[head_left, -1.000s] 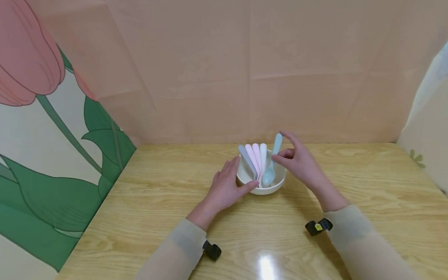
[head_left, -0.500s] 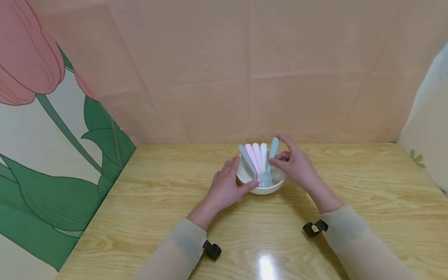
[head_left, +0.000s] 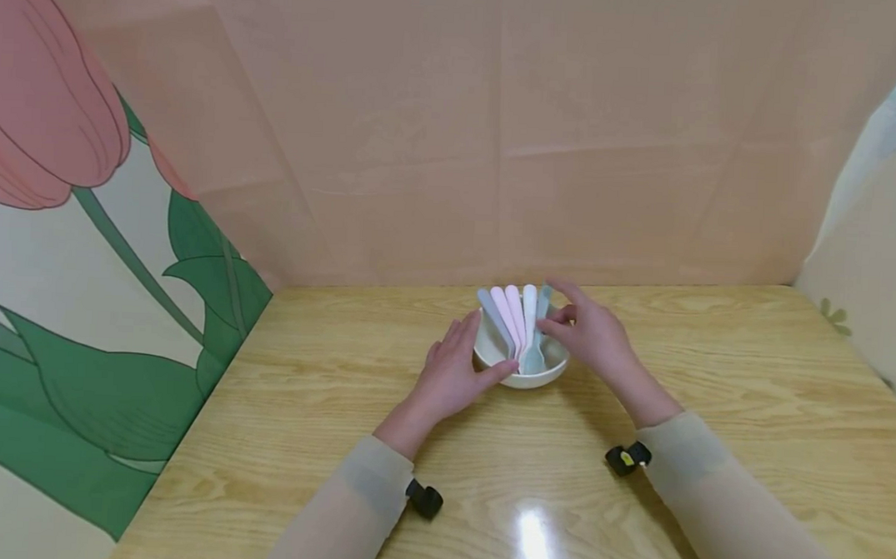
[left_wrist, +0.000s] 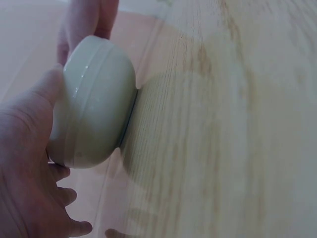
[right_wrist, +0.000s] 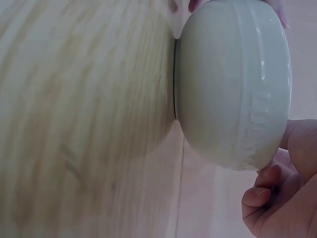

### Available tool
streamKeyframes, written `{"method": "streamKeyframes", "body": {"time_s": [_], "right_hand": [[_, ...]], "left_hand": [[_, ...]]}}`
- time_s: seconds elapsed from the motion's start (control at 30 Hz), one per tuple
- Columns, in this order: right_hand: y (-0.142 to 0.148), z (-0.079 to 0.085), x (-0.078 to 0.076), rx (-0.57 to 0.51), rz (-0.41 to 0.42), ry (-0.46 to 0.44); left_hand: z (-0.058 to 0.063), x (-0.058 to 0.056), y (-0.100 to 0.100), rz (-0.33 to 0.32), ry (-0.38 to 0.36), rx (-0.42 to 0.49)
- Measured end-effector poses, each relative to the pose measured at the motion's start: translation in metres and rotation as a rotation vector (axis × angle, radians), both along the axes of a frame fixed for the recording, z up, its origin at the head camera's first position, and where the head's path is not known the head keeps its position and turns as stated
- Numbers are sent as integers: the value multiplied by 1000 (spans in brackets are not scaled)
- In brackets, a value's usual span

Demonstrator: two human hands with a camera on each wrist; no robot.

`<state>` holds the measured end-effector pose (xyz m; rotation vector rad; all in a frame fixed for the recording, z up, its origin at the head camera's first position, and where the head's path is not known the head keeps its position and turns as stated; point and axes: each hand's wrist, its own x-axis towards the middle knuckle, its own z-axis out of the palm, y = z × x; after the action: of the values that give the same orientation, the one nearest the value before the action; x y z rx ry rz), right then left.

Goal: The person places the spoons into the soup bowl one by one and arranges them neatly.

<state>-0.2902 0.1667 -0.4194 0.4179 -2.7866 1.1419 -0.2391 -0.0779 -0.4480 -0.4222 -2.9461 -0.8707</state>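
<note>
A white bowl (head_left: 522,382) stands on the wooden table in the head view, with several spoons leaning in it. Their handles fan out: a grey-blue spoon (head_left: 495,315), two pink spoons (head_left: 515,306), a white spoon (head_left: 528,306) and a light blue spoon (head_left: 534,360). My left hand (head_left: 455,376) holds the bowl's left side, its thumb at the near rim. With thumb and index finger, my right hand (head_left: 594,336) pinches the light blue spoon's handle. Both wrist views show the bowl from outside; its walls hide the spoons there.
The wooden table (head_left: 261,438) runs up to a plain pinkish backdrop (head_left: 394,144) close behind the bowl. A panel with a painted tulip (head_left: 43,103) borders the left side, and a pale wall (head_left: 878,231) the right.
My right hand has moved left and slightly down with the light blue spoon, which now lies against the white one in the bowl. My left hand and the bowl have stayed put.
</note>
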Motion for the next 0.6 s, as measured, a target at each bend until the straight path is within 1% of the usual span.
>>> {"method": "streamKeyframes", "body": {"time_s": [0.17,0.4,0.6], "right_hand": [[0,1,1,32,0,14],[1,2,1,33,-2,19],[4,1,4,30,-12,38]], "left_hand": [[0,0,0,0,1,8],[-1,-1,1,-1,0,-5],[-1,-2,3,-14,-3,8]]}}
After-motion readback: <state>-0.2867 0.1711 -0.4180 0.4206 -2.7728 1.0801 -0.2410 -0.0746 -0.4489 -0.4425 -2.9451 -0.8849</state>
